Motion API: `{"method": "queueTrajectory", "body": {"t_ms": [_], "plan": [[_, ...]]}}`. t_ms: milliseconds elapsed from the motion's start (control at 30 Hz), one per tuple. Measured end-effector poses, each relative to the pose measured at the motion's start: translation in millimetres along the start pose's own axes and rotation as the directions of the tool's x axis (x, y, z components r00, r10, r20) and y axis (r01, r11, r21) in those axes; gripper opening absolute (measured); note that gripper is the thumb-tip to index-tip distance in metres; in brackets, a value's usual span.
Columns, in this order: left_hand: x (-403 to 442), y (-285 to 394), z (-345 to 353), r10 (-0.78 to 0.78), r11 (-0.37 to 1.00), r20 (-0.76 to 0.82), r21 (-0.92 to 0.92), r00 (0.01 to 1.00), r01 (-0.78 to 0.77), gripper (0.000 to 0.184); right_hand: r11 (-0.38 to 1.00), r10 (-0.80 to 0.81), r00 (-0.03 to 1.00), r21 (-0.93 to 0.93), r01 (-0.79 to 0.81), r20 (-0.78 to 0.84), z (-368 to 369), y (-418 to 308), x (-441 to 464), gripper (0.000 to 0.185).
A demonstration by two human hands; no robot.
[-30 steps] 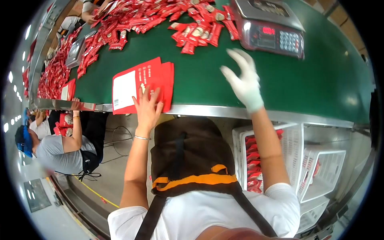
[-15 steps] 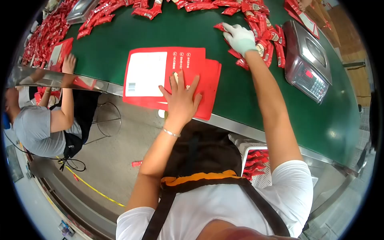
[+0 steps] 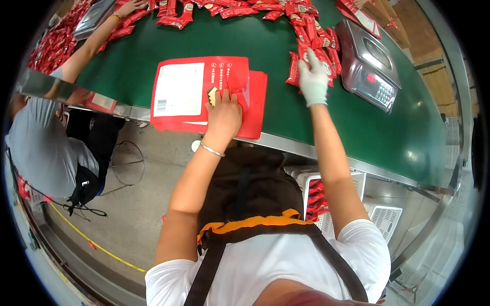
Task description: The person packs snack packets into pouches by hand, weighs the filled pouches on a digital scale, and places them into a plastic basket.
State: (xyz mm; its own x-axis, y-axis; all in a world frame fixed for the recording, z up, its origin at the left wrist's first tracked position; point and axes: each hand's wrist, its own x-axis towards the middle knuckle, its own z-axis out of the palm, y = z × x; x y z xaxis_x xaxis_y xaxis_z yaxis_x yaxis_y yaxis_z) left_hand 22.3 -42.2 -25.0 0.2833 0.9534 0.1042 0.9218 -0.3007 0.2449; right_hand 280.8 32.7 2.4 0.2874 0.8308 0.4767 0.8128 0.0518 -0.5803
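A stack of flat red pouches with white label panels lies at the near edge of the green table. My bare left hand is on the top pouch, its fingers curled against the surface, which creases beside them. My right hand, in a white glove, reaches over a pile of small red wrapped packets. Its fingers are stretched and apart, and I see nothing held between them. One packet lies just left of this hand.
A metal scale stands right of the packets. More packets line the table's far side. A co-worker's arm reaches over the table at left, near another scale. Below the table edge sits a white basket with red packets.
My left fingers have gone from spread flat to curled on the top pouch. My right hand has drawn nearer and turned its fingers upward. The co-worker's arm has reached forward.
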Motion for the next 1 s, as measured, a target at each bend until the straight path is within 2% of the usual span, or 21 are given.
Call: {"method": "queueTrajectory", "body": {"t_ms": [33, 67, 100, 133, 167, 233, 300, 367, 500, 567, 633, 667, 700, 767, 800, 867, 900, 967, 1000], "plan": [[5, -4, -2, -0.014, 0.999, 0.023, -0.043, 1.000, 0.015, 0.034, 0.998, 0.054, 0.995, -0.024, -0.052, 0.083, 13, -4, 0, 0.050], [9, -6, -4, -0.026, 0.998, 0.021, -0.048, 0.999, 0.027, 0.029, 0.962, 0.012, 0.989, -0.273, 0.029, 0.145, 28, -6, 0, 0.051], [15, -6, -14, -0.034, 0.999, 0.018, -0.037, 0.999, 0.035, 0.029, 0.859, -0.013, 0.978, -0.498, 0.118, 0.209, 40, -9, -1, 0.052], [24, -4, -25, -0.093, 0.992, 0.092, -0.078, 0.991, 0.100, 0.031, 0.787, 0.040, 0.951, -0.596, 0.159, 0.306, 43, -25, 0, 0.060], [30, -1, -31, -0.146, 0.978, 0.168, -0.120, 0.975, 0.168, 0.032, 0.790, 0.037, 0.951, -0.591, 0.161, 0.308, 43, -27, -1, 0.060], [46, 4, -33, -0.205, 0.973, 0.173, -0.069, 0.963, 0.220, 0.036, 0.760, 0.060, 0.935, -0.623, 0.185, 0.350, 42, -22, 3, 0.064], [63, 10, -35, -0.261, 0.963, 0.164, -0.032, 0.951, 0.269, 0.040, 0.820, -0.011, 0.924, -0.526, 0.227, 0.382, 33, -5, 1, 0.066], [76, 12, -30, -0.349, 0.936, 0.283, 0.143, 0.893, 0.321, 0.049, 0.866, -0.105, 0.906, -0.410, 0.285, 0.409, 21, 10, -8, 0.072], [95, 12, -28, -0.371, 0.928, 0.401, 0.207, 0.838, 0.311, 0.047, 0.916, -0.160, 0.792, -0.211, 0.342, 0.589, -38, -3, -38, 0.077], [102, 14, -25, -0.435, 0.898, 0.447, 0.152, 0.782, 0.413, 0.045, 0.897, -0.189, 0.772, -0.214, 0.388, 0.607, -48, 7, -46, 0.077], [109, 10, -8, -0.431, 0.900, 0.465, 0.161, 0.773, 0.405, 0.046, 0.978, -0.166, 0.789, -0.003, 0.208, 0.592, -59, 9, -49, 0.071], [112, 7, 0, -0.436, 0.898, 0.478, 0.170, 0.763, 0.407, 0.046, 0.996, -0.054, 0.856, 0.087, 0.010, 0.515, -64, 8, -49, 0.064], [109, 8, -3, -0.434, 0.899, 0.476, 0.170, 0.765, 0.405, 0.046, 0.999, -0.007, 0.918, 0.037, -0.008, 0.398, -66, 0, -49, 0.060], [88, 11, -11, -0.272, 0.933, 0.366, 0.327, 0.890, 0.150, 0.031, 0.999, -0.032, 0.972, 0.028, 0.027, 0.231, -53, 11, -54, 0.060], [81, 12, -9, -0.273, 0.931, 0.375, 0.334, 0.886, 0.146, 0.031, 0.995, -0.036, 0.960, -0.080, 0.061, 0.279, -46, 13, -64, 0.059], [75, 16, -11, -0.154, 0.934, 0.390, 0.356, 0.908, 0.005, 0.029, 0.965, -0.046, 0.947, -0.231, 0.125, 0.318, -33, 14, -77, 0.060], [67, 17, -13, -0.160, 0.933, 0.386, 0.361, 0.908, 0.011, 0.029, 0.944, 0.063, 0.914, -0.320, 0.075, 0.402, -47, -8, -77, 0.066], [40, 20, -17, -0.282, 0.959, 0.157, 0.080, 0.947, 0.272, 0.027, 0.935, 0.091, 0.913, -0.350, 0.060, 0.399, -48, -9, -79, 0.067], [32, 17, -22, -0.289, 0.952, 0.114, -0.065, 0.950, 0.298, 0.024, 0.937, 0.091, 0.910, -0.345, 0.060, 0.404, -50, -7, -81, 0.067]]}}
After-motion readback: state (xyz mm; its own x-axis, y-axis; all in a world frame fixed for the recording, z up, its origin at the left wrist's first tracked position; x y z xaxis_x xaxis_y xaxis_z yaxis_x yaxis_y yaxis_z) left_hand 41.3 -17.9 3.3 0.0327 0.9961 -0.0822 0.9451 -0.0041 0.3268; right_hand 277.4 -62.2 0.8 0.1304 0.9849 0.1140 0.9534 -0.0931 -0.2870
